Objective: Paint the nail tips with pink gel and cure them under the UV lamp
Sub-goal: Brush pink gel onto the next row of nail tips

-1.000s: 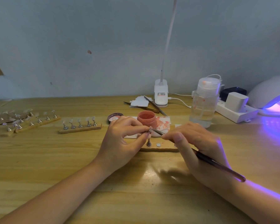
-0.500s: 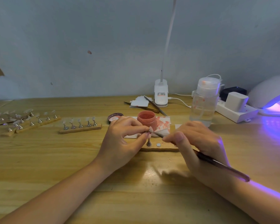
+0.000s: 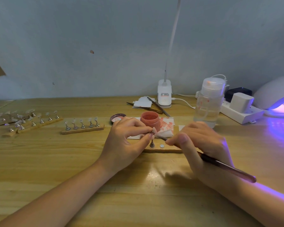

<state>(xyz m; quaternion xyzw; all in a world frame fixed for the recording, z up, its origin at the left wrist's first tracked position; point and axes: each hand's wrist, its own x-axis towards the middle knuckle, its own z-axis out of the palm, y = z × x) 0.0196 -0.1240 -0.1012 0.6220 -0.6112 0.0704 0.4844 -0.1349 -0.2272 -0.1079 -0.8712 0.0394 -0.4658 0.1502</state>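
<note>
A small pale translucent nail tip on a metal stand (image 3: 153, 130) is pinched between the thumb and forefinger of the left hand (image 3: 128, 138), lifted just above the narrow wooden holder strip (image 3: 162, 150), apparently so that its surface is turned toward the bristles. A long dark-handled gel brush (image 3: 220, 163) is pinched in the grip of the right hand (image 3: 202, 145), pen-fashion, with its tip brought against the nail tip for fine control. One empty metal stand (image 3: 152, 143) and a round silver magnet (image 3: 162, 146) are seen on the strip below. Just behind, the open jar of pink gel (image 3: 149, 119) is kept within easy reach on a stained paper towel (image 3: 166, 124). Rows of unpainted tips on wooden strips (image 3: 83, 126) wait at the left of the worktop (image 3: 56, 161). At the far right, the white domed UV lamp (image 3: 275, 95) is lit violet, seemingly ready for curing.
</note>
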